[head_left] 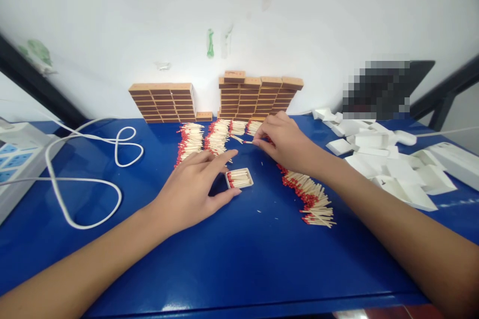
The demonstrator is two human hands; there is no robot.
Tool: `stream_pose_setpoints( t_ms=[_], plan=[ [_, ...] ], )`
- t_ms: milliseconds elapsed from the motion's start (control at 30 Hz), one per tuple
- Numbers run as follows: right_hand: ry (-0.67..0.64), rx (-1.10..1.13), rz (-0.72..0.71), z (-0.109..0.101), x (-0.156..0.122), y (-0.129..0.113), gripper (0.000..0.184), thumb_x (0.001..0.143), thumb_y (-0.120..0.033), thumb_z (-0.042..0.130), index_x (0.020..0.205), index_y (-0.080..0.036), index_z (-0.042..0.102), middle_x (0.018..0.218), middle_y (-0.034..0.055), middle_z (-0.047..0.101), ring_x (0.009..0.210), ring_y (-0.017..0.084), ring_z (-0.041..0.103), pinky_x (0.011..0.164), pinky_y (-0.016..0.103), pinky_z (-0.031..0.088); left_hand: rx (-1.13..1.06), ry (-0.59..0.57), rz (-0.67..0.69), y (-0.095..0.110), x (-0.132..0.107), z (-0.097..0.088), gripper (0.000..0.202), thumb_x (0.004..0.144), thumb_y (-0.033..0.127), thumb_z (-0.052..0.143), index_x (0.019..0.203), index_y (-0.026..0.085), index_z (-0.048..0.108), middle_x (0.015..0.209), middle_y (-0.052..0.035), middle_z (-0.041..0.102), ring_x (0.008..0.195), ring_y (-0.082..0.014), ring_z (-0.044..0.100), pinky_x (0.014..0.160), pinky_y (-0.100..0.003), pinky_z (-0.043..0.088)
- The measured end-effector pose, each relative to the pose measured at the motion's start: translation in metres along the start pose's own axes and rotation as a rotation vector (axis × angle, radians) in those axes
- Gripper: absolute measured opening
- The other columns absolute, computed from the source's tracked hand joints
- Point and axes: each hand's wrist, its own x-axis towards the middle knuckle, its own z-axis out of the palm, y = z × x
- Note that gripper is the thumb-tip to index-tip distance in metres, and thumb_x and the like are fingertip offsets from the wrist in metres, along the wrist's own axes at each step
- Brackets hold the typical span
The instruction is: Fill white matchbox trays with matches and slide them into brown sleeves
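Note:
A small white matchbox tray point(252, 177) with red-headed matches in it sits on the blue table. My left hand point(194, 186) steadies it at its left end, thumb along the near edge and a finger by the far left corner, index finger lifted. Beyond the tray, my right hand point(286, 142) pinches a single match point(247, 142) at the table surface, beside another loose match point(236, 138). Piles of matches point(217, 137) lie behind the tray, partly hidden by my left hand. A curved row of matches point(312, 201) lies below my right forearm.
Stacked brown matchboxes point(164, 103) and a second stack point(258, 97) stand against the wall. White folded boxes point(396, 164) clutter the right side near a dark, pixelated screen point(389, 89). A white cable point(112, 209) loops at left beside a power strip point(22, 159).

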Motion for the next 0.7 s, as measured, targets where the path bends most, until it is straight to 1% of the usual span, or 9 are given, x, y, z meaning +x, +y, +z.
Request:
stream_pose_setpoints(
  t_ms=[67,133,200,267,333,500,600,700],
  plan=[
    [-0.017,0.097,-0.057,-0.011,-0.005,-0.013,0.019,0.104,-0.028,0.058,0.090,-0.021,0.068,0.095,0.0109,0.067,0.100,0.030,0.055,0.091,0.045,0.043,0.000,-0.001,0.001,0.000,0.000,0.000,0.063,0.098,0.041,0.074,0.153,0.021,0.051,0.107,-0.0067,0.081,0.108,-0.0289,0.073,0.099,-0.047,0.059],
    [-0.085,0.189,-0.096,-0.019,-0.012,-0.027,0.017,0.104,-0.028,0.058,0.092,-0.022,0.068,0.098,0.0104,0.068,0.102,0.029,0.056,0.089,0.044,0.044,0.004,-0.002,-0.004,0.000,0.000,0.000,0.063,0.097,0.040,0.075,0.152,0.020,0.052,0.106,-0.0073,0.081,0.107,-0.0288,0.073,0.098,-0.047,0.059],
    [-0.147,0.248,-0.130,-0.023,-0.017,-0.039,0.016,0.104,-0.027,0.058,0.093,-0.022,0.068,0.098,0.0097,0.068,0.100,0.028,0.056,0.090,0.044,0.045,0.011,0.001,-0.013,0.000,0.000,-0.001,0.063,0.097,0.040,0.076,0.152,0.020,0.053,0.107,-0.0073,0.081,0.107,-0.0287,0.073,0.098,-0.046,0.059],
    [-0.186,0.281,-0.158,-0.022,-0.021,-0.045,0.015,0.105,-0.025,0.057,0.094,-0.022,0.067,0.099,0.0091,0.067,0.098,0.027,0.057,0.092,0.044,0.045,0.014,0.004,-0.016,0.000,0.000,-0.001,0.063,0.096,0.041,0.076,0.152,0.021,0.053,0.107,-0.0069,0.080,0.106,-0.0284,0.073,0.098,-0.046,0.059],
    [-0.192,0.287,-0.171,-0.019,-0.023,-0.048,0.014,0.105,-0.024,0.057,0.096,-0.022,0.067,0.101,0.0090,0.067,0.098,0.027,0.056,0.094,0.045,0.045,0.017,0.003,-0.018,0.000,0.000,-0.001,0.063,0.096,0.041,0.076,0.152,0.022,0.052,0.108,-0.0063,0.080,0.106,-0.0281,0.073,0.098,-0.046,0.058],
    [-0.149,0.264,-0.188,-0.010,-0.026,-0.050,0.012,0.104,-0.022,0.059,0.094,-0.022,0.066,0.100,0.0091,0.067,0.100,0.027,0.056,0.093,0.044,0.045,0.022,0.006,-0.013,-0.001,0.000,0.000,0.063,0.096,0.042,0.076,0.151,0.022,0.052,0.107,-0.0068,0.080,0.106,-0.0285,0.073,0.097,-0.045,0.059],
    [-0.162,0.275,-0.193,-0.009,-0.026,-0.052,0.013,0.103,-0.020,0.060,0.092,-0.021,0.067,0.099,0.0087,0.067,0.098,0.026,0.057,0.092,0.043,0.045,0.030,0.008,-0.006,-0.001,0.000,0.000,0.064,0.096,0.041,0.077,0.151,0.020,0.052,0.106,-0.0074,0.080,0.106,-0.0290,0.073,0.097,-0.046,0.059],
    [-0.134,0.281,-0.174,-0.011,-0.024,-0.050,0.011,0.102,-0.020,0.061,0.093,-0.021,0.068,0.097,0.0080,0.068,0.097,0.026,0.057,0.091,0.043,0.044,0.027,0.009,-0.005,-0.001,0.000,0.000,0.065,0.096,0.041,0.077,0.152,0.019,0.052,0.105,-0.0075,0.080,0.105,-0.0291,0.073,0.097,-0.047,0.059]
  ],
)
